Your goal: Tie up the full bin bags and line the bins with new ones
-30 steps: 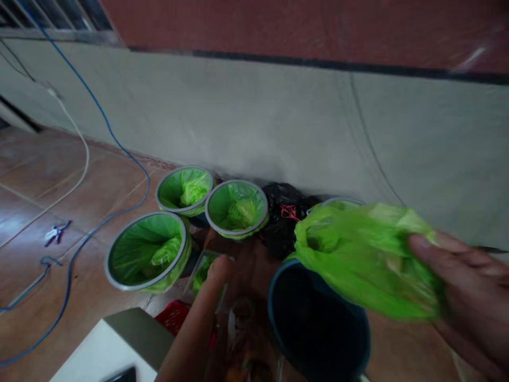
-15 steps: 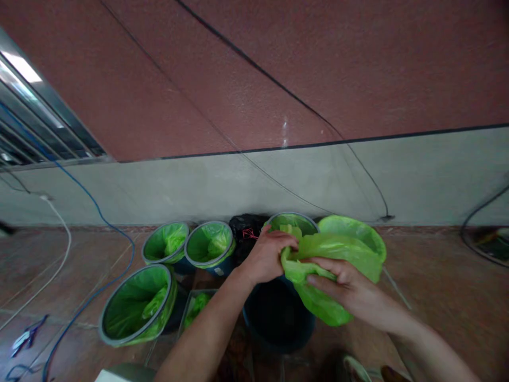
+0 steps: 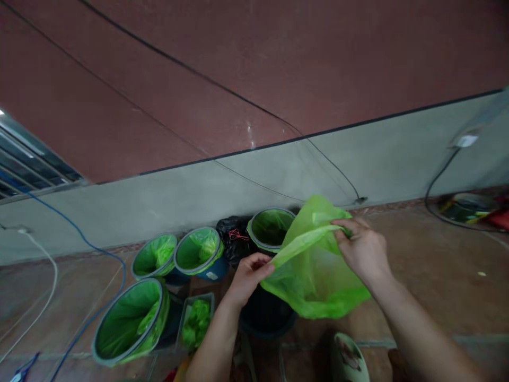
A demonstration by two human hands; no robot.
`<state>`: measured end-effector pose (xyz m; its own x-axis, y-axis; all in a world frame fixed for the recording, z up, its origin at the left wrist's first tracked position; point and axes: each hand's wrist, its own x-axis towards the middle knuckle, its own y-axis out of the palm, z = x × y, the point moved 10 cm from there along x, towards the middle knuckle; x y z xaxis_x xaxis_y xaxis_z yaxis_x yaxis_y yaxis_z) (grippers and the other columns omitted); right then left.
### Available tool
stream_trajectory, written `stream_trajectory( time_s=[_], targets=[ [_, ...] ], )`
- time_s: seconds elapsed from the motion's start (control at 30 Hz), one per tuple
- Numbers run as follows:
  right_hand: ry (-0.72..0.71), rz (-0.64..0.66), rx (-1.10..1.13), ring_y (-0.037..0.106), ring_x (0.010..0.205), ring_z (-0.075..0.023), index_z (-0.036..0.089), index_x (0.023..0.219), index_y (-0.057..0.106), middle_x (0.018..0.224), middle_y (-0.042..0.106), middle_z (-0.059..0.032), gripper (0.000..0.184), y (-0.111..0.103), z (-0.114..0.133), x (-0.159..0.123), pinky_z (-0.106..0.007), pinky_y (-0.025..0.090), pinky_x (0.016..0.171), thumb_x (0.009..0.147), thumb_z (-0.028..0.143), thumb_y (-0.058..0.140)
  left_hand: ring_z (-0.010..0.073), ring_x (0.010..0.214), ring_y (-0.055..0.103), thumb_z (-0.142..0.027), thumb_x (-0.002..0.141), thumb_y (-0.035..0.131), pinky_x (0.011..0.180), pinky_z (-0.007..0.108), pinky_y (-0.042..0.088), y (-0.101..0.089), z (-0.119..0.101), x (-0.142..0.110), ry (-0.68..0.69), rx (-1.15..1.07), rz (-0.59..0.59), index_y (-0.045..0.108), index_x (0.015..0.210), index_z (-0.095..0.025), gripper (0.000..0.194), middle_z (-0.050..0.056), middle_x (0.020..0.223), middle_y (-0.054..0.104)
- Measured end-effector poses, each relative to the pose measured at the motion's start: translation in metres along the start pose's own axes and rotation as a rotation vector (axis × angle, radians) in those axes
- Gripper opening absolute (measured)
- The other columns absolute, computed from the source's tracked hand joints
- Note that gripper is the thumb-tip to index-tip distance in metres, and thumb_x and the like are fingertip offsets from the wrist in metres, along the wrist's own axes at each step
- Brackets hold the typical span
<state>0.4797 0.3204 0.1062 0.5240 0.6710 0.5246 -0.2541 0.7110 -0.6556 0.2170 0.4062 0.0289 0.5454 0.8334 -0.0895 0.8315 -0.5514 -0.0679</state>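
Note:
Between my two hands a green plastic bag (image 3: 318, 276) is stretched, its mouth edge pulled into a taut band. My left hand (image 3: 249, 276) pinches one end of that edge, and my right hand (image 3: 363, 246) grips the other end, higher up. Below the bag stands a dark bucket (image 3: 264, 313) with no liner seen in it; the bag and my left arm partly cover it. Just behind is a bin with a grey rim and green liner (image 3: 272, 228). The bag hides whatever is directly behind it.
Several green-lined bins (image 3: 131, 321) stand to the left, beside a small basket of crumpled green bags (image 3: 196, 321). A black bag with red string (image 3: 235, 239) lies against the wall (image 3: 178, 199). A blue cable (image 3: 93, 244) crosses the floor; a shoe (image 3: 350, 358) shows below.
The bunched bag is now spread, with my hands farther apart. My right hand has risen and moved right. The view has shifted, showing more of the right side.

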Motion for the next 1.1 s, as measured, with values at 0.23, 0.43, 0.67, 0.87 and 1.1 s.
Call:
stream_trajectory(
  time_s=[0.23,0.43,0.67,0.87,1.1],
  targets=[
    [0.030,-0.021,0.026,0.066,0.079,-0.0218,0.023,0.094,0.075,0.096,0.072,-0.0060,0.027,-0.007,-0.003,-0.001,-0.037,0.053,0.079,0.085,0.033,0.052,0.0119,0.065,0.054,-0.031,0.076,0.066,0.061,0.022,0.042,0.007,0.002,0.006,0.090,0.234,-0.156,0.067,0.074,-0.016,0.015,-0.001,0.069,0.060],
    [-0.030,0.138,-0.132,0.068,0.087,-0.0249,0.023,0.101,0.075,0.108,0.071,-0.0076,0.029,0.012,0.002,-0.006,-0.040,0.053,0.081,0.082,0.024,0.053,0.0126,0.068,0.058,-0.016,0.078,0.054,0.067,0.022,0.046,-0.043,-0.022,-0.005,0.244,0.558,-0.573,0.062,0.087,-0.019,0.012,-0.001,0.078,0.064],
    [-0.393,0.446,-0.059,0.050,0.130,-0.0309,0.020,0.141,0.049,0.143,0.053,-0.0117,0.066,0.055,0.068,-0.044,-0.051,0.043,0.106,0.077,0.026,0.064,0.0166,0.083,0.065,-0.014,0.083,0.050,0.080,0.026,0.049,-0.036,-0.026,0.002,0.273,0.684,-0.542,0.060,0.094,-0.020,0.017,0.003,0.088,0.068],
    [-0.416,0.417,-0.010,0.065,0.095,-0.0239,0.025,0.099,0.073,0.098,0.071,-0.0051,0.022,0.059,0.091,-0.045,-0.040,0.050,0.089,0.088,0.022,0.054,0.0171,0.091,0.067,-0.011,0.082,0.051,0.086,0.027,0.050,-0.031,-0.020,0.007,0.276,0.616,-0.498,0.062,0.100,-0.019,0.022,0.005,0.097,0.071],
    [-0.155,0.084,0.116,0.064,0.071,-0.0181,0.022,0.090,0.070,0.087,0.070,-0.0051,0.024,0.022,0.074,-0.020,-0.032,0.051,0.072,0.090,0.028,0.048,0.0133,0.073,0.065,-0.011,0.079,0.059,0.069,0.023,0.050,-0.013,0.005,0.022,0.145,0.432,-0.283,0.068,0.094,-0.019,0.019,0.001,0.087,0.072]
  ],
)
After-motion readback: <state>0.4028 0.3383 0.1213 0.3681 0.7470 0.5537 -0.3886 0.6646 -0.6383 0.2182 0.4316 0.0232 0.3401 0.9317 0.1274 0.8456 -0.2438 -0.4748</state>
